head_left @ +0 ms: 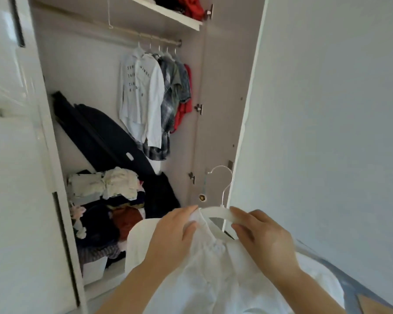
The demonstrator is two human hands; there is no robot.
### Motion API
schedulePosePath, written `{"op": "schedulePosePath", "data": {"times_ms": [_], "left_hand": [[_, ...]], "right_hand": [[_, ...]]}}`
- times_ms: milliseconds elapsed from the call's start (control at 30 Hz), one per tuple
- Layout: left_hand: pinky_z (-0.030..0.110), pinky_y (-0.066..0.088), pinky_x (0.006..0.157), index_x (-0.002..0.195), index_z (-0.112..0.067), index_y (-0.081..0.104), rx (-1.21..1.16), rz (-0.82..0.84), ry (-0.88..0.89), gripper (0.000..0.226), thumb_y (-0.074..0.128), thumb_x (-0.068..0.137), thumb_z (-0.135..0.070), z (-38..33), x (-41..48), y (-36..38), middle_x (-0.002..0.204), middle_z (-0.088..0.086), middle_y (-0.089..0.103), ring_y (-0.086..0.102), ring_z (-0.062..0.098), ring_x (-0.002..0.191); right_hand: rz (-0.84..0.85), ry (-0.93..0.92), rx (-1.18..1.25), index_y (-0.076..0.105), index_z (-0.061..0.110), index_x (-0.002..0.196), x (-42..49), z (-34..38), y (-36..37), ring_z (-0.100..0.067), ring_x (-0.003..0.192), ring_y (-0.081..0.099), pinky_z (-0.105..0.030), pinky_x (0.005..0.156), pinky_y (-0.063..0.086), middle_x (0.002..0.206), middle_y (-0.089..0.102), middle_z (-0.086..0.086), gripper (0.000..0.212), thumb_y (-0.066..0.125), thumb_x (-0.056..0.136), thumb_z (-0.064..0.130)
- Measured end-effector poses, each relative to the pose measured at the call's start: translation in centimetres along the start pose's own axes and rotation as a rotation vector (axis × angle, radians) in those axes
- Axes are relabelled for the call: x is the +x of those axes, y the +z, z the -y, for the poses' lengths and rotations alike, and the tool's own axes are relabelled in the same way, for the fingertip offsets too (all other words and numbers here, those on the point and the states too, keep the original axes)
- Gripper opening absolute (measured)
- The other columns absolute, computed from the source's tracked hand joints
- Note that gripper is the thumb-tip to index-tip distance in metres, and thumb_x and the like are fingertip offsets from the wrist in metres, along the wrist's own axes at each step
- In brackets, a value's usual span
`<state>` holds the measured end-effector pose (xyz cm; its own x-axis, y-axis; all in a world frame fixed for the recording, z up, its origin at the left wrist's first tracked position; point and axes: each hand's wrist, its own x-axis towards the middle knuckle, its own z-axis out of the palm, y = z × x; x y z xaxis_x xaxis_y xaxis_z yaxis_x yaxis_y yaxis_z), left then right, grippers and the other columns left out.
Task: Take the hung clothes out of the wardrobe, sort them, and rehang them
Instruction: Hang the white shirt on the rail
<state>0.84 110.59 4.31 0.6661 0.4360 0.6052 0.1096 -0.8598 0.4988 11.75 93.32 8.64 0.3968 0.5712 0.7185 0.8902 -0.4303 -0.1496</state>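
Well below the rail (145, 36), under its right end, a white shirt (213, 268) sits on a hanger (216, 211). The left hand (175, 232) has a closed grip, pinching collar cloth at one hanger arm. The right hand (263, 236) pinches the other arm between thumb and fingers. The hanger lies crosswise, roughly along the rail's line, with its hook (225, 177) pointing up toward the rail and the shirt trailing away from it. The collar looks loosely seated; tipping the hanger could let the shirt slide off.

Bright, soft, even light; its source is out of view. Glare streaks the glossy door (7, 64) at left, and the white shirt (213, 268) is nearly blown out, its folds faint. The whole frame is slightly soft, the wardrobe (213, 109) lines bow toward the edges, and the pile (104, 211) low inside sits in shadow.
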Motion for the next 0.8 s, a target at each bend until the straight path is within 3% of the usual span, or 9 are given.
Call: {"op": "schedulePosePath", "data": {"times_ms": [167, 300, 400, 567, 733, 800], "left_hand": [[0.001, 0.011, 0.079, 0.133, -0.027, 0.043, 0.096, -0.085, -0.114, 0.039, 0.044, 0.095, -0.033, 7.4, 6.1, 0.2, 0.125, -0.009, 0.051, 0.038, -0.002, 0.106], [0.005, 0.018, 0.078, 0.129, -0.028, 0.049, 0.097, -0.121, -0.091, 0.041, 0.038, 0.09, -0.036, 12.9, 11.0, -0.6, 0.119, -0.01, 0.056, 0.045, 0.003, 0.106], [0.005, 0.019, 0.081, 0.13, -0.029, 0.048, 0.107, -0.155, -0.1, 0.036, 0.047, 0.093, -0.03, 16.7, 15.2, -0.9, 0.123, -0.012, 0.054, 0.045, 0.005, 0.111], [0.006, 0.02, 0.086, 0.13, -0.029, 0.048, 0.136, -0.182, -0.137, 0.037, 0.05, 0.093, -0.027, 21.8, 22.0, -0.7, 0.127, -0.012, 0.053, 0.045, 0.007, 0.116], [0.004, 0.018, 0.082, 0.13, -0.032, 0.046, 0.173, -0.213, -0.17, 0.037, 0.048, 0.094, -0.03, 27.1, 28.4, 0.6, 0.124, -0.014, 0.051, 0.038, -0.005, 0.105], [0.004, 0.018, 0.083, 0.13, -0.03, 0.047, 0.192, -0.224, -0.188, 0.037, 0.049, 0.093, -0.028, 29.1, 31.1, 0.9, 0.125, -0.012, 0.052, 0.041, 0.0, 0.109]], "right_hand": [[0.061, -0.074, 0.08, 0.071, 0.029, 0.102, 7.6, 0.5, 7.7, -0.016, 0.049, 0.058, -0.027, 0.037, 0.044, 0.068, 0.06, 0.006, 0.038, 0.082, 0.067, 0.017], [0.166, -0.097, 0.114, 0.056, 0.039, 0.122, 13.8, 0.7, 13.7, -0.015, 0.076, 0.061, -0.027, 0.06, 0.045, 0.094, 0.06, 0.008, 0.034, 0.056, 0.088, 0.033], [0.198, -0.121, 0.102, 0.044, 0.045, 0.129, 18.7, 0.8, 17.5, -0.011, 0.091, 0.058, -0.024, 0.065, 0.04, 0.105, 0.056, 0.011, 0.037, 0.045, 0.092, 0.042], [0.219, -0.142, 0.138, 0.044, 0.044, 0.13, 26.1, 0.5, 23.2, -0.012, 0.091, 0.058, -0.026, 0.066, 0.042, 0.1, 0.055, 0.011, 0.039, 0.048, 0.092, 0.038], [0.223, -0.232, 0.165, 0.04, 0.051, 0.13, 33.2, -0.7, 29.8, -0.012, 0.087, 0.058, -0.026, 0.065, 0.042, 0.093, 0.051, 0.011, 0.039, 0.044, 0.093, 0.039], [0.21, -0.266, 0.207, 0.044, 0.049, 0.129, 36.1, -1.3, 32.4, -0.014, 0.086, 0.058, -0.027, 0.064, 0.042, 0.094, 0.054, 0.007, 0.038, 0.047, 0.093, 0.037]]}}
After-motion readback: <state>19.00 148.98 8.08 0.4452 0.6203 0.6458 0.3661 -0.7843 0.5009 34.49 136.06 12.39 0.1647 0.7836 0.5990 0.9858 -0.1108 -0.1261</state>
